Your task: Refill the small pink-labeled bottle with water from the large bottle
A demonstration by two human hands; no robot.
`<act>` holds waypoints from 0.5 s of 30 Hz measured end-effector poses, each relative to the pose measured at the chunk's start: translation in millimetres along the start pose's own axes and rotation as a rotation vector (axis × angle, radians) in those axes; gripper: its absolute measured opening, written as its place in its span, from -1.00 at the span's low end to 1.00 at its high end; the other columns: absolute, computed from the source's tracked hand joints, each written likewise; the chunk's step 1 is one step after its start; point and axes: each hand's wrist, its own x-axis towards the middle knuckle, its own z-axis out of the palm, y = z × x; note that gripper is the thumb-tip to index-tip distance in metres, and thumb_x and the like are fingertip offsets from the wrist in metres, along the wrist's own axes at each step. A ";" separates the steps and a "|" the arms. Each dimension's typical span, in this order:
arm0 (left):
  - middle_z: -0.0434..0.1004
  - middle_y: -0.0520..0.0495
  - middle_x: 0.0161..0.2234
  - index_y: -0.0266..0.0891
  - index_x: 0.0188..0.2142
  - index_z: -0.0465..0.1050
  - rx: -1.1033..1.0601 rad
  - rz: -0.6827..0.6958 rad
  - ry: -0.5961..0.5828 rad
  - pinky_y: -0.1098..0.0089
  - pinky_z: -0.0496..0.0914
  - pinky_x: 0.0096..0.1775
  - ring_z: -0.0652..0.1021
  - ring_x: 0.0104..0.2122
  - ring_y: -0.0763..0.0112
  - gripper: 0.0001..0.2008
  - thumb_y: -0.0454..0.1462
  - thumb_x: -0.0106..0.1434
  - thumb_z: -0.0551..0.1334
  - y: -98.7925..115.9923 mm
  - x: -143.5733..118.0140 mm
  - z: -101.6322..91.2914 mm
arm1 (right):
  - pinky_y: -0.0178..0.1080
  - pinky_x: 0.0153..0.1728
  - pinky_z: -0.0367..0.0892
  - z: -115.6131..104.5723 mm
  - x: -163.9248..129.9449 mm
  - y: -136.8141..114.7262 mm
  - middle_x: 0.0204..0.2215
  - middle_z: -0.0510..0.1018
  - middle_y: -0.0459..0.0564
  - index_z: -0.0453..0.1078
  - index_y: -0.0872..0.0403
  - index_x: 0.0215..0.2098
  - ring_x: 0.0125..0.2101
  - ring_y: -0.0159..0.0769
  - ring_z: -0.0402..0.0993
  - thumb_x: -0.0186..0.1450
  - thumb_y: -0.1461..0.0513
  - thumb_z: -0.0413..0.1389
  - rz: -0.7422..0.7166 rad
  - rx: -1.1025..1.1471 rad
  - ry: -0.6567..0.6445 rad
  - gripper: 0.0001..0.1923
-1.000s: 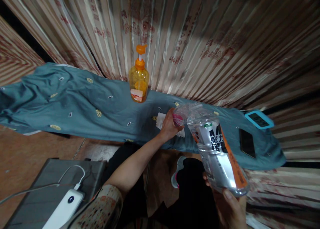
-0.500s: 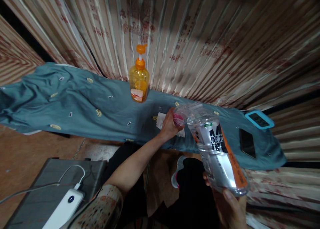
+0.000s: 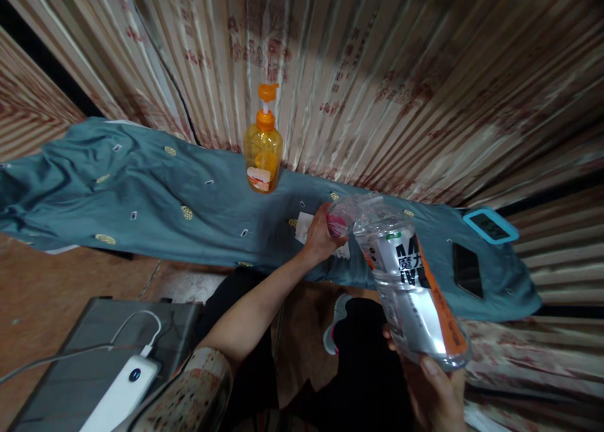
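Observation:
My right hand (image 3: 436, 388) is wrapped round the lower end of a large clear plastic bottle (image 3: 415, 293) with a silver and orange label. The bottle is tilted, its neck pointing up and left. My left hand (image 3: 321, 237) is closed round a small clear plastic container (image 3: 340, 213) with pink on it, whose exact kind I cannot make out. Its clear end meets or overlaps the large bottle's neck; whether they touch is unclear. Beneath my left hand lies a piece of white paper (image 3: 302, 223) on the green cloth (image 3: 221, 199).
An orange pump bottle (image 3: 263, 155) stands at the cloth's back edge by the pleated curtain (image 3: 302, 73). To the right lie a dark phone (image 3: 467, 270) and a blue-framed digital clock (image 3: 491, 225). A white power bank (image 3: 123, 391) with a cable rests on a grey box (image 3: 89, 331) at lower left.

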 end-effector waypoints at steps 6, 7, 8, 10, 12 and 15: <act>0.36 -0.26 0.08 -0.23 0.19 0.07 -0.016 0.012 0.008 0.00 0.32 0.14 0.42 0.08 0.07 -0.14 -0.35 -0.07 0.43 -1.1 -0.4 0.1 | -0.18 -0.27 0.46 -7.3 0.1 9.3 -0.25 0.66 -0.05 0.37 -0.06 0.05 -0.29 -0.18 0.61 0.17 0.16 0.28 0.044 0.032 0.004 -0.53; 0.36 -0.26 0.08 -0.23 0.20 0.07 -0.018 0.013 0.006 0.01 0.31 0.15 0.42 0.09 0.07 -0.13 -0.35 -0.07 0.43 -0.9 -0.6 -0.1 | -0.19 -0.28 0.48 -9.4 0.6 12.5 -0.25 0.66 -0.03 0.39 -0.05 0.03 -0.29 -0.18 0.61 0.16 0.16 0.28 0.046 0.045 0.001 -0.54; 0.36 -0.26 0.08 -0.23 0.20 0.06 -0.018 0.011 0.004 0.01 0.31 0.15 0.42 0.08 0.07 -0.13 -0.34 -0.06 0.43 -0.6 -0.8 -0.3 | -0.20 -0.29 0.49 -11.5 1.4 16.0 -0.24 0.66 -0.02 0.40 -0.04 0.02 -0.29 -0.18 0.61 0.15 0.16 0.29 0.043 0.062 -0.002 -0.54; 0.37 -0.26 0.07 -0.22 0.21 0.06 -0.016 0.005 0.002 0.01 0.31 0.15 0.43 0.08 0.08 -0.13 -0.34 -0.06 0.43 0.4 -0.9 -0.8 | -0.23 -0.30 0.51 -14.9 3.4 22.6 -0.21 0.66 0.02 0.41 -0.03 0.04 -0.28 -0.17 0.62 0.13 0.15 0.30 0.038 0.094 -0.001 -0.50; 0.38 -0.25 0.07 -0.22 0.20 0.06 -0.012 -0.002 0.000 0.02 0.31 0.15 0.43 0.08 0.08 -0.13 -0.34 -0.06 0.42 1.8 -0.8 -1.3 | -0.24 -0.31 0.52 -16.8 5.7 27.4 -0.22 0.67 0.05 0.40 -0.03 0.07 -0.29 -0.15 0.63 0.10 0.15 0.32 0.043 0.121 0.004 -0.44; 0.37 -0.27 0.08 -0.24 0.20 0.07 -0.003 -0.014 -0.003 0.03 0.31 0.15 0.42 0.10 0.07 -0.14 -0.35 -0.07 0.42 3.6 -0.4 -1.5 | -0.24 -0.33 0.53 -16.4 9.4 29.4 -0.27 0.67 0.08 0.45 -0.03 0.02 -0.32 -0.14 0.64 0.05 0.11 0.36 0.078 0.151 0.014 -0.45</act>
